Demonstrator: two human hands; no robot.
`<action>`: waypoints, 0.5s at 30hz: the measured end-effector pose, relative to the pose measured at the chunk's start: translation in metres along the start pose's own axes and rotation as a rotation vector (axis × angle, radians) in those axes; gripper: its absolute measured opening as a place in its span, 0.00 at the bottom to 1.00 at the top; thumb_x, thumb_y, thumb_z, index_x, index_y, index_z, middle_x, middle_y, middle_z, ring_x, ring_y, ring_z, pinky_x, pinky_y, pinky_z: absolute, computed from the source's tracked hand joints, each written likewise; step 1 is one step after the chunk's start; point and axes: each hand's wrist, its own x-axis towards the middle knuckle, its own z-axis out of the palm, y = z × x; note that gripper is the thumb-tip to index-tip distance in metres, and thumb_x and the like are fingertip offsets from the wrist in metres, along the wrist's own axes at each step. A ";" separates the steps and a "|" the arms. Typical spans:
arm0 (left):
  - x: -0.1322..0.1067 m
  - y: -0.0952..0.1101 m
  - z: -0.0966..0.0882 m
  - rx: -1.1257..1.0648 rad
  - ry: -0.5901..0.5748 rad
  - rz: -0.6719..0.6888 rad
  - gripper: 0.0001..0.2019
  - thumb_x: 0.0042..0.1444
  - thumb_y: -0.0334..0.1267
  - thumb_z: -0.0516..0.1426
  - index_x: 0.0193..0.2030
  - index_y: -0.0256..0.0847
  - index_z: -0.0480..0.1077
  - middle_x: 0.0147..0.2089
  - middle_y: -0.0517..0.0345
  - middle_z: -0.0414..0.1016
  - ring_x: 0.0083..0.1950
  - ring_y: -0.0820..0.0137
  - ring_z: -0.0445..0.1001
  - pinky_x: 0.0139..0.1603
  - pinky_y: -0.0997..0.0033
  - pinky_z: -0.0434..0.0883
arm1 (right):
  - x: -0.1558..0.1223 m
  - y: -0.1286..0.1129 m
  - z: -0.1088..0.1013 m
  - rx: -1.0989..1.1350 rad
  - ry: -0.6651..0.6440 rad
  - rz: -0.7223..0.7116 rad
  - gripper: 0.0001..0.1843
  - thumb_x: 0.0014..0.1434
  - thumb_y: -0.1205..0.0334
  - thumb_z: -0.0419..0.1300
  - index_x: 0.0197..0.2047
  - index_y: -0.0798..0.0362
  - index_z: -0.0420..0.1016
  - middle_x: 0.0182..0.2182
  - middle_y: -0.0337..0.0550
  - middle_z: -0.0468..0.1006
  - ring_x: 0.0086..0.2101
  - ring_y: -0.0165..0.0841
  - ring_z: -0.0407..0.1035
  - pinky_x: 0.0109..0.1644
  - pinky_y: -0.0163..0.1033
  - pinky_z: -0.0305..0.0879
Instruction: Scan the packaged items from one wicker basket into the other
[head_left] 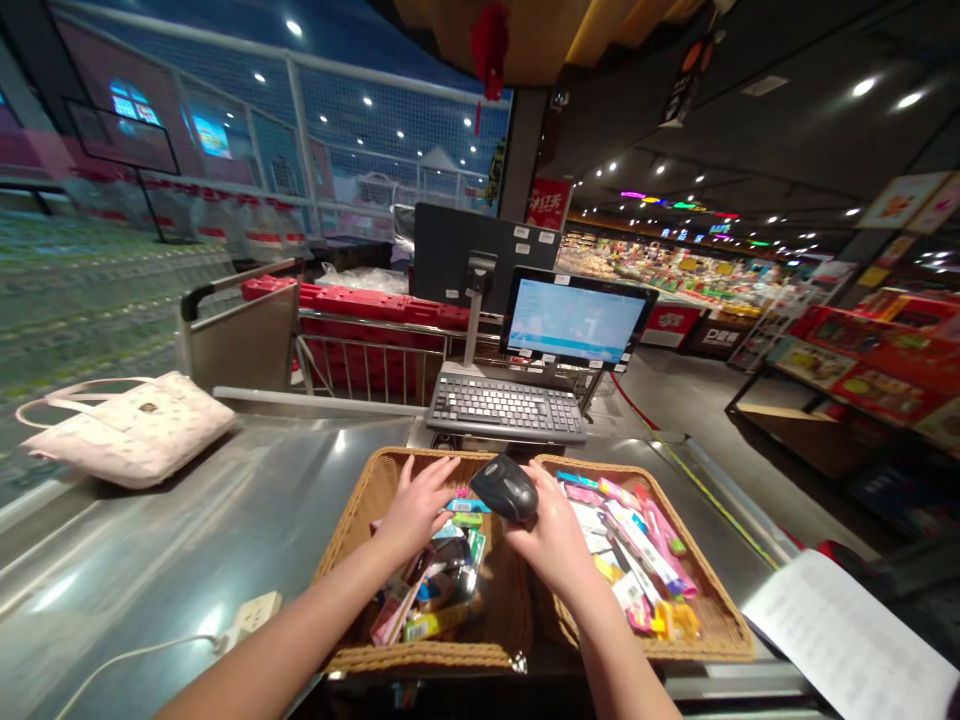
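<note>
While left fingers (433,474) splay over woven wicker (420,657), right fingers (546,490) clasp a rounded scanner (504,487).

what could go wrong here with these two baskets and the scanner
The left basket holds loose, overlapping packets, so the left hand above them might grab the wrong one or two at once.
The right hand holds the scanner up between the baskets; if the grip slipped, it could drop onto the goods.
The right basket sits close beside, so items might get mixed up.
</note>
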 end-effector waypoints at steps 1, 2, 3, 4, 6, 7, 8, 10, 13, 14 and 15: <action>-0.002 0.000 0.002 -0.009 -0.017 0.006 0.11 0.57 0.33 0.60 0.46 0.48 0.76 0.69 0.48 0.63 0.69 0.53 0.61 0.67 0.28 0.42 | -0.001 0.000 0.002 -0.001 -0.002 0.007 0.25 0.45 0.72 0.61 0.48 0.50 0.76 0.52 0.48 0.75 0.59 0.47 0.64 0.66 0.57 0.57; -0.003 0.000 0.005 -0.017 -0.031 0.014 0.11 0.57 0.33 0.60 0.46 0.47 0.76 0.69 0.49 0.63 0.69 0.53 0.61 0.67 0.28 0.42 | -0.002 0.000 0.003 -0.001 -0.003 0.015 0.25 0.45 0.72 0.61 0.48 0.50 0.76 0.52 0.47 0.75 0.59 0.47 0.64 0.66 0.57 0.57; -0.005 0.000 0.008 -0.023 -0.039 0.022 0.10 0.57 0.33 0.60 0.45 0.47 0.76 0.68 0.49 0.63 0.69 0.53 0.61 0.68 0.28 0.42 | -0.003 0.000 0.005 0.000 -0.005 0.023 0.24 0.46 0.72 0.61 0.48 0.50 0.76 0.52 0.47 0.76 0.59 0.47 0.64 0.66 0.56 0.57; -0.006 -0.001 0.010 -0.029 -0.044 0.029 0.09 0.57 0.32 0.60 0.43 0.46 0.76 0.68 0.49 0.63 0.69 0.53 0.61 0.68 0.28 0.42 | -0.004 0.000 0.007 0.003 -0.005 0.031 0.24 0.46 0.72 0.61 0.48 0.50 0.77 0.52 0.47 0.76 0.59 0.47 0.64 0.66 0.56 0.57; -0.009 -0.002 0.016 -0.038 -0.055 0.041 0.08 0.56 0.31 0.59 0.42 0.45 0.76 0.68 0.49 0.63 0.69 0.53 0.61 0.68 0.29 0.41 | -0.006 0.000 0.011 0.011 -0.003 0.045 0.23 0.46 0.72 0.61 0.47 0.50 0.77 0.52 0.47 0.76 0.59 0.47 0.64 0.66 0.56 0.58; -0.011 -0.002 0.019 -0.042 -0.064 0.046 0.09 0.55 0.30 0.59 0.42 0.45 0.76 0.68 0.49 0.64 0.69 0.53 0.61 0.68 0.29 0.40 | -0.007 0.000 0.012 0.014 -0.002 0.048 0.23 0.46 0.72 0.61 0.47 0.50 0.77 0.51 0.47 0.76 0.59 0.47 0.64 0.66 0.56 0.58; -0.012 -0.001 0.022 -0.046 -0.079 0.049 0.11 0.54 0.28 0.59 0.42 0.45 0.76 0.68 0.49 0.64 0.69 0.54 0.61 0.68 0.29 0.40 | -0.008 0.000 0.014 0.017 -0.001 0.049 0.23 0.46 0.72 0.61 0.47 0.50 0.77 0.51 0.47 0.76 0.59 0.46 0.65 0.66 0.56 0.58; -0.016 0.000 0.028 -0.060 -0.126 0.062 0.15 0.50 0.25 0.58 0.43 0.45 0.76 0.68 0.49 0.64 0.69 0.54 0.61 0.69 0.30 0.37 | -0.009 -0.001 0.016 0.019 -0.001 0.052 0.23 0.45 0.72 0.61 0.47 0.50 0.77 0.51 0.47 0.76 0.58 0.46 0.65 0.66 0.55 0.58; -0.021 0.002 0.039 -0.105 -0.190 0.084 0.19 0.46 0.25 0.57 0.45 0.45 0.76 0.69 0.49 0.63 0.69 0.53 0.61 0.70 0.32 0.34 | -0.010 -0.001 0.018 0.022 -0.004 0.058 0.25 0.45 0.73 0.60 0.48 0.51 0.77 0.51 0.47 0.76 0.58 0.46 0.65 0.66 0.55 0.57; -0.023 0.003 0.043 -0.122 -0.199 0.089 0.20 0.46 0.26 0.57 0.46 0.45 0.76 0.69 0.49 0.63 0.68 0.53 0.61 0.70 0.32 0.34 | -0.010 -0.001 0.019 0.025 -0.007 0.057 0.25 0.45 0.73 0.60 0.49 0.51 0.76 0.51 0.47 0.76 0.58 0.46 0.65 0.66 0.55 0.57; -0.025 0.004 0.047 -0.141 -0.198 0.094 0.20 0.46 0.27 0.57 0.47 0.45 0.76 0.69 0.49 0.63 0.68 0.53 0.62 0.70 0.33 0.34 | -0.010 -0.001 0.019 0.029 -0.009 0.056 0.26 0.45 0.73 0.60 0.49 0.51 0.76 0.51 0.47 0.76 0.58 0.45 0.66 0.67 0.55 0.56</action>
